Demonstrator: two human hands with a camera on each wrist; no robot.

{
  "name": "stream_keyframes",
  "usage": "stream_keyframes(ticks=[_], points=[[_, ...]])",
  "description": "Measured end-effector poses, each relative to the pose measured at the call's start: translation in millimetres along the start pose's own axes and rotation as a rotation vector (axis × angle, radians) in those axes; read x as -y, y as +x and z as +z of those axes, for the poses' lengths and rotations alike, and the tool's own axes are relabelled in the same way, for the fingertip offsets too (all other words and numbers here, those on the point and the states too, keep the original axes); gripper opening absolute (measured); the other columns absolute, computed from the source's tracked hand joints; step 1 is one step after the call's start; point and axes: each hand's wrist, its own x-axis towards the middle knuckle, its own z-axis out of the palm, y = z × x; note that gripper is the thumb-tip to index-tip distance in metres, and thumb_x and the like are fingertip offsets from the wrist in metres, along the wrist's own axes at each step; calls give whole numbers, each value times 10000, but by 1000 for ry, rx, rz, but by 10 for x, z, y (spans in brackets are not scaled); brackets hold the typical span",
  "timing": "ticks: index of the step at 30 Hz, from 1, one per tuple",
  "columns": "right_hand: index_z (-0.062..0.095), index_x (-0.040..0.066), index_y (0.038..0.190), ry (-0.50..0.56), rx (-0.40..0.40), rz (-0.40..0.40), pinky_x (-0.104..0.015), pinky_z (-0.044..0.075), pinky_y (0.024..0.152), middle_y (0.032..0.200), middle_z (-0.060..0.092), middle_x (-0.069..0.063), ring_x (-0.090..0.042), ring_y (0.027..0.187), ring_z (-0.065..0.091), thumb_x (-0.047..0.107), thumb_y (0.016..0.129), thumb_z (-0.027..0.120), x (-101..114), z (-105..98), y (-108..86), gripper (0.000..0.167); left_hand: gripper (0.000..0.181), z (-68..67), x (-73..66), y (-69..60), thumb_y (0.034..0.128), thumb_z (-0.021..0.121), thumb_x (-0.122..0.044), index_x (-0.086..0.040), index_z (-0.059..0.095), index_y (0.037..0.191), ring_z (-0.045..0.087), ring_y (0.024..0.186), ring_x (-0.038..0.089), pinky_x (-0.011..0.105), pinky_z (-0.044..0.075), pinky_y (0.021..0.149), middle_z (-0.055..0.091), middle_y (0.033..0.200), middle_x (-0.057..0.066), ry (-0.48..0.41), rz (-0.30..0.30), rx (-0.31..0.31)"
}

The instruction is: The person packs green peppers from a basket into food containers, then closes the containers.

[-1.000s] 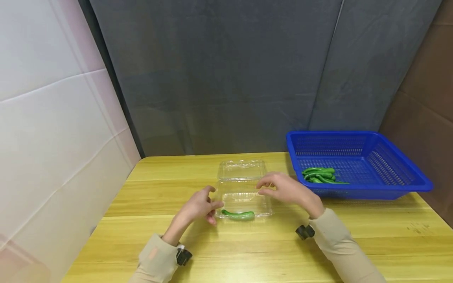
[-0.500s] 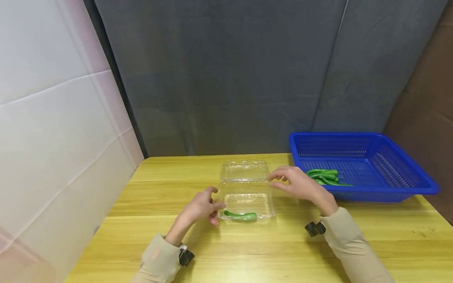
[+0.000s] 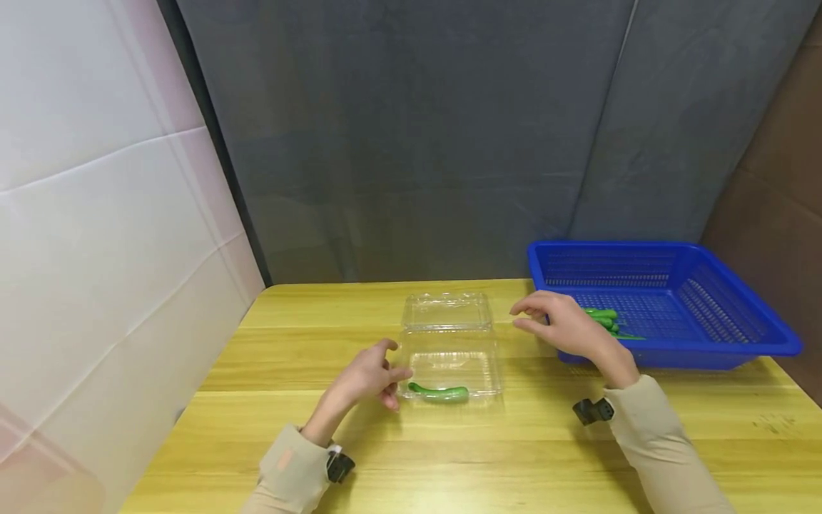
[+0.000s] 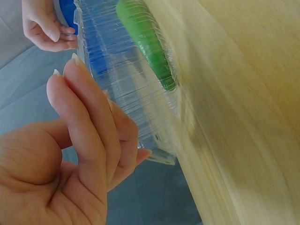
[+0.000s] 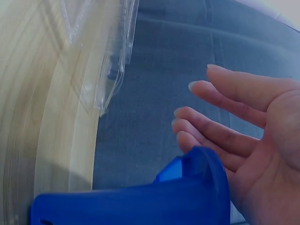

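A clear plastic clamshell box [image 3: 452,360] lies on the table with its lid [image 3: 447,311] folded back. Along its near side rests one green chili pepper [image 3: 439,393], also visible through the ribbed plastic in the left wrist view. My left hand [image 3: 369,373] is at the box's left side, fingers loosely bent and touching or very near the wall; exact contact is hard to see. My right hand [image 3: 568,325] hovers by the left rim of the blue basket [image 3: 700,350], fingers apart and holding nothing. Several green chili peppers [image 3: 604,321] lie in that basket, partly hidden behind the hand.
The wooden table [image 3: 437,457] carries the box in the middle and the basket at the back right. A dark grey curtain [image 3: 398,143] hangs behind it. White cloth [image 3: 115,235] stands on the left and brown cloth [image 3: 770,185] on the right.
My right hand has moved right, away from over the box to the basket's left rim. My left hand, the box and the chili pepper in it have stayed in place.
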Motion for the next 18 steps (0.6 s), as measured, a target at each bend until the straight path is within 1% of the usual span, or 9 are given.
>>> stream_keyframes(ticks=[5, 9, 13, 18], points=[[734, 79, 1123, -11, -67, 3, -476, 550, 805, 1059, 675, -56, -200, 903, 601, 168, 997, 670, -43, -48, -20, 167, 646, 0, 4, 3, 967, 695, -109, 82, 336, 1470, 644, 471, 182, 329, 624, 623, 622, 730, 152, 3, 0, -4], [737, 61, 1116, -25, -110, 7, -497, 557, 821, 1077, 688, -82, -236, 924, 621, 143, 987, 678, -85, -86, -31, 164, 648, -1, 8, 4, 967, 695, -111, 82, 335, 1470, 647, 474, 186, 328, 627, 660, 623, 726, 150, 6, -2, -5], [733, 54, 1125, -33, -119, 19, -498, 565, 838, 1106, 694, -105, -284, 976, 639, 138, 985, 680, -135, -130, -55, 172, 647, -2, 5, 0, 971, 690, -108, 85, 329, 1472, 646, 474, 194, 328, 626, 651, 620, 715, 153, 1, 2, 2], [732, 62, 1121, -35, -117, 48, -503, 567, 846, 1146, 687, -134, -294, 987, 644, 133, 984, 682, -222, -171, -91, 162, 647, -7, -5, -5, 974, 684, -102, 87, 321, 1475, 639, 468, 184, 328, 621, 606, 618, 717, 156, -7, 3, 8]])
